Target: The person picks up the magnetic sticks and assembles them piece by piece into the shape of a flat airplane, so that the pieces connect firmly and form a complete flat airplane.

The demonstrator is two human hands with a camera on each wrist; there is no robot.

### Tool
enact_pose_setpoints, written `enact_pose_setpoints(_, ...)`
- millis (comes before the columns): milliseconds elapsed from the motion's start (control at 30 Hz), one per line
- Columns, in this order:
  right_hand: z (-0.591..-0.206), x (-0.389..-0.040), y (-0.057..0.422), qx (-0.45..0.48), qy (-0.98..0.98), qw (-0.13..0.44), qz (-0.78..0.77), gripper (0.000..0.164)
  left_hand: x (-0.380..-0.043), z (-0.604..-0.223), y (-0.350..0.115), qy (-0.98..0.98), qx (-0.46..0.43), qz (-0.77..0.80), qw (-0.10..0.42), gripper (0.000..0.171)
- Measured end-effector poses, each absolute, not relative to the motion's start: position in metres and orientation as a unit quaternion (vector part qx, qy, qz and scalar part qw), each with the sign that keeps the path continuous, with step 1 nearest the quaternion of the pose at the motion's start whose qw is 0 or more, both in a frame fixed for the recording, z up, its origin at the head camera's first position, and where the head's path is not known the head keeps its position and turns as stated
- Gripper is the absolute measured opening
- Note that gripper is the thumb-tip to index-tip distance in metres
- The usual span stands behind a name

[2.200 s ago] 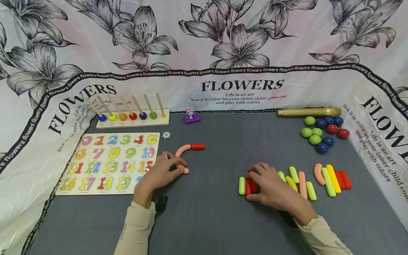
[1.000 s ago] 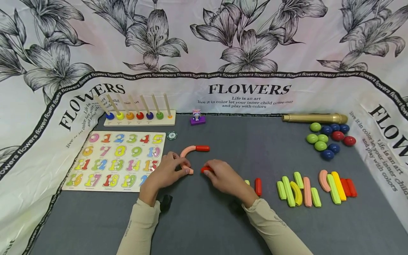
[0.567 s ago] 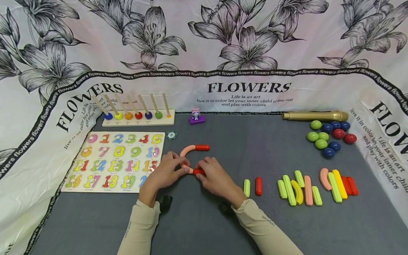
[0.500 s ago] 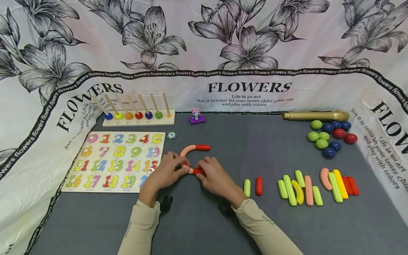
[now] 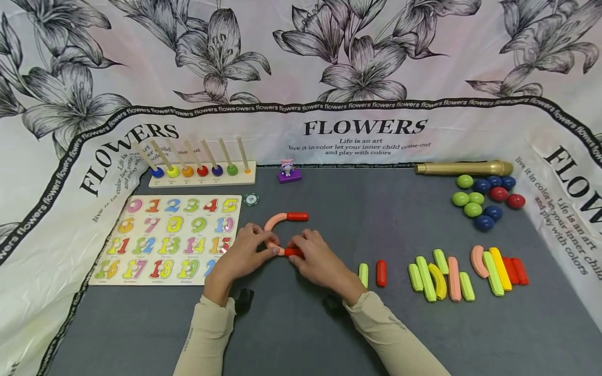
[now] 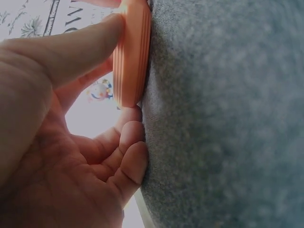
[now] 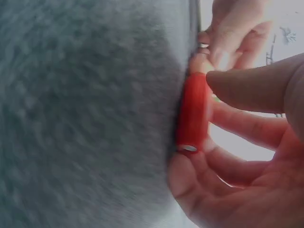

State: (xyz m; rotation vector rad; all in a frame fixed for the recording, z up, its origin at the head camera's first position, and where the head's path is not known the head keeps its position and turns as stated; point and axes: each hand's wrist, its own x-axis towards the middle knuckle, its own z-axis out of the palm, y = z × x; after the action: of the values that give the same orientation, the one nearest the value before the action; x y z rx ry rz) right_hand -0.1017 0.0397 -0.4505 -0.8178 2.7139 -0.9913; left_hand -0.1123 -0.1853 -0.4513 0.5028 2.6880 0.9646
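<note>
A peach curved stick [image 5: 274, 220] lies on the grey cloth with a red stick [image 5: 298, 216] at its right end. Below it, a second peach curved stick [image 6: 133, 52] completes a C shape, its middle hidden behind fingers in the head view. My left hand [image 5: 243, 254] pinches this lower curve between thumb and fingers. My right hand [image 5: 319, 261] pinches another short red stick [image 7: 194, 111], laid flat with its left end right at the lower tip of the curve. Right of that hand, one green stick [image 5: 363, 275] and one red stick [image 5: 381, 273] lie apart.
At the left is a number board [image 5: 164, 240], with a peg stacker [image 5: 202, 180] behind it. A poker chip [image 5: 251, 199] and a small figurine [image 5: 287, 172] stand near. Rightward lie several coloured sticks [image 5: 453, 279], oval balls [image 5: 484, 222] and a gold microphone [image 5: 463, 168].
My right hand took a red stick from the group on the right and carried it left to the lower curve's end. The left hand stayed on the peach curve.
</note>
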Motion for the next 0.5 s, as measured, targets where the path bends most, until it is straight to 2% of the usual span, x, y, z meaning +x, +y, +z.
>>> enact_pose_setpoints(167,-0.437,-0.095,0.055,-0.256,0.889,0.079,-0.371,0.024,-0.112,-0.452,-0.185,0.92,0.165,0.334,0.123,0.019)
enact_pose_setpoints(500,-0.43,-0.081,0.11,-0.248,0.893,0.012,-0.376,0.023,-0.111,-0.457,-0.186,0.914,0.144,0.357,0.128,0.027)
